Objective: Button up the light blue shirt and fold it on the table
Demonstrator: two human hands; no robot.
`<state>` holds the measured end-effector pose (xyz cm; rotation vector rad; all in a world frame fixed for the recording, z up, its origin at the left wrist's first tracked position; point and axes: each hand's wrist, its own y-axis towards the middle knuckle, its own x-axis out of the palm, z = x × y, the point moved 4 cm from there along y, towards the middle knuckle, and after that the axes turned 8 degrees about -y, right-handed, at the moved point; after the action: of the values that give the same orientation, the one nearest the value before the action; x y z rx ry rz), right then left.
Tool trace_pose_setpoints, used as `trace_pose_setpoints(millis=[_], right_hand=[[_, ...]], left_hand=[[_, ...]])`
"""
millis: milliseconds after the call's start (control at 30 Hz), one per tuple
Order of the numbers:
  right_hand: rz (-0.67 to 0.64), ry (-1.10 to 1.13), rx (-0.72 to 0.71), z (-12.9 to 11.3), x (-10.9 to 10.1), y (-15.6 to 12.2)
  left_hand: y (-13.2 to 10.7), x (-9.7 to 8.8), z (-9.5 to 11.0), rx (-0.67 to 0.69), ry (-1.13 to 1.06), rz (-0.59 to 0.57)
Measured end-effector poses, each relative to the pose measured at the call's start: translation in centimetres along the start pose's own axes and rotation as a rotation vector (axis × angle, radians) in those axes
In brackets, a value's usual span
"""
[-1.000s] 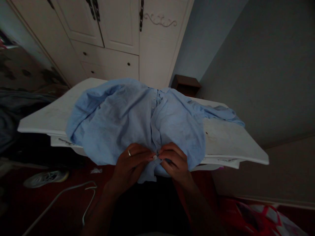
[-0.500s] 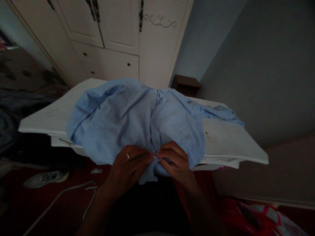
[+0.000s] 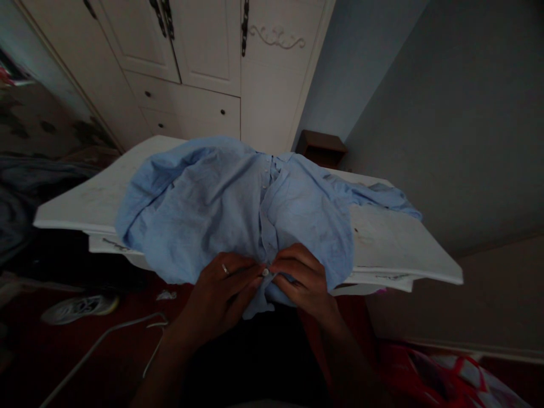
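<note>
A light blue button shirt [image 3: 221,204] lies spread and crumpled over a white table [image 3: 395,243], its lower edge hanging off the near side. My left hand [image 3: 223,292], with a ring on one finger, pinches the shirt's front placket at the near hem. My right hand [image 3: 300,280] pinches the other side of the same placket, fingertips meeting the left hand's around a small white button [image 3: 266,272]. Both hands are closed on the fabric.
White wardrobe doors and drawers [image 3: 199,68] stand behind the table. A brown bedside unit [image 3: 321,148] sits at the back right by the grey wall. On the dark red floor lie a shoe [image 3: 79,306], a wire hanger [image 3: 127,334] and red-white cloth [image 3: 450,377].
Both hands have shifted very slightly up along the placket, still pinching at the button. The shirt has barely moved.
</note>
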<state>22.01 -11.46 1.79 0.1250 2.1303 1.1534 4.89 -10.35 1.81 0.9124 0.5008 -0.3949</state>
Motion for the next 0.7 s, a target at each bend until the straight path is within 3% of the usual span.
trace_pose_setpoints(millis=[333,533,700], right_hand=[[-0.065,-0.013,0.016,-0.23,-0.03,0.13],[-0.149,-0.042,0.002,0.11,-0.01,0.25],[-0.206,-0.009,0.022,0.66,0.18,0.85]], left_hand=[[-0.37,0.47,0.52,0.05,0.114,0.107],[-0.41,0.55,0.5,0.026,0.144,0.06],[-0.4,0.9,-0.02,-0.074,0.127,0.019]])
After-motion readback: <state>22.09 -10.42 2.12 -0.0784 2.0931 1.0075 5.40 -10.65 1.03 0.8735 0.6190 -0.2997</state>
